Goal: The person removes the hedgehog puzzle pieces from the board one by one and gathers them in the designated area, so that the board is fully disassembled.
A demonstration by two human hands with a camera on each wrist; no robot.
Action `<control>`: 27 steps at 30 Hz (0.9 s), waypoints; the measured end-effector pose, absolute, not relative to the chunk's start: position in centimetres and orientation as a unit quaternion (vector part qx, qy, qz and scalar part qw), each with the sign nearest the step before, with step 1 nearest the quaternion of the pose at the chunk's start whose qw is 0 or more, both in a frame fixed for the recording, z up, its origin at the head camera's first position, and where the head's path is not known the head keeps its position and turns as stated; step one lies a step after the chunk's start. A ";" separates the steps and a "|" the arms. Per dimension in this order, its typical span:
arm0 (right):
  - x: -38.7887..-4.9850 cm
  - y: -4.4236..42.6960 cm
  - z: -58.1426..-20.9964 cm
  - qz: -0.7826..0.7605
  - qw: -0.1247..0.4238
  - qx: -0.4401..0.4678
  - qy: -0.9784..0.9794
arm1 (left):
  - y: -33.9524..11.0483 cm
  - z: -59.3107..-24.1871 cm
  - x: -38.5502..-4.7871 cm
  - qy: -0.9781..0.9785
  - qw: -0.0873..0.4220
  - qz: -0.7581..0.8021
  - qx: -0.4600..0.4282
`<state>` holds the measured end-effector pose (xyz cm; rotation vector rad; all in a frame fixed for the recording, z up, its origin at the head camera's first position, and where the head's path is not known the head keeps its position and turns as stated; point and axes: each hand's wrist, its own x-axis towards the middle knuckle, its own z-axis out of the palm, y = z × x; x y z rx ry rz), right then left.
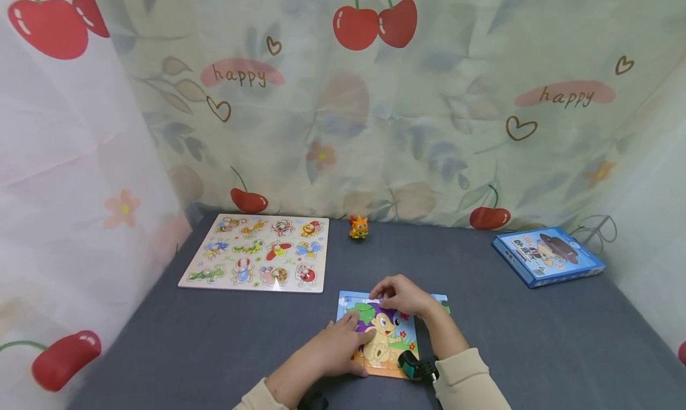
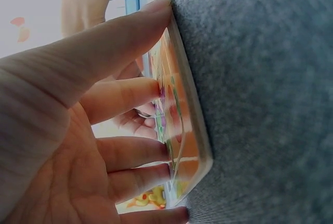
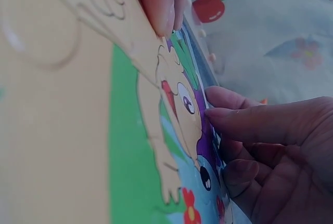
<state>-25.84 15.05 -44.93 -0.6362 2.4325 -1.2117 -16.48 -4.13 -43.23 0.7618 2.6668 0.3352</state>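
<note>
A jigsaw puzzle with a cartoon hedgehog lies flat on the dark table. My left hand rests on its left side, fingers spread; in the left wrist view the thumb presses near the board's orange edge. At the puzzle's top, my right hand has its fingers bent over the purple spines and pinches a puzzle piece, mostly hidden by the fingers. The right wrist view has thumb and index fingertips together at the purple part. Past the right wrist shows a small blue-and-green part.
To the left lies a wooden insect puzzle board. An orange toy figure stands near the back curtain. A blue box sits at the far right, with a grey cable behind it.
</note>
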 end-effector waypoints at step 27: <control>-25.7 15.9 -45.5 -0.439 0.158 -0.161 0.870 | -4.1 -43.2 -16.3 0.941 0.163 0.117 0.272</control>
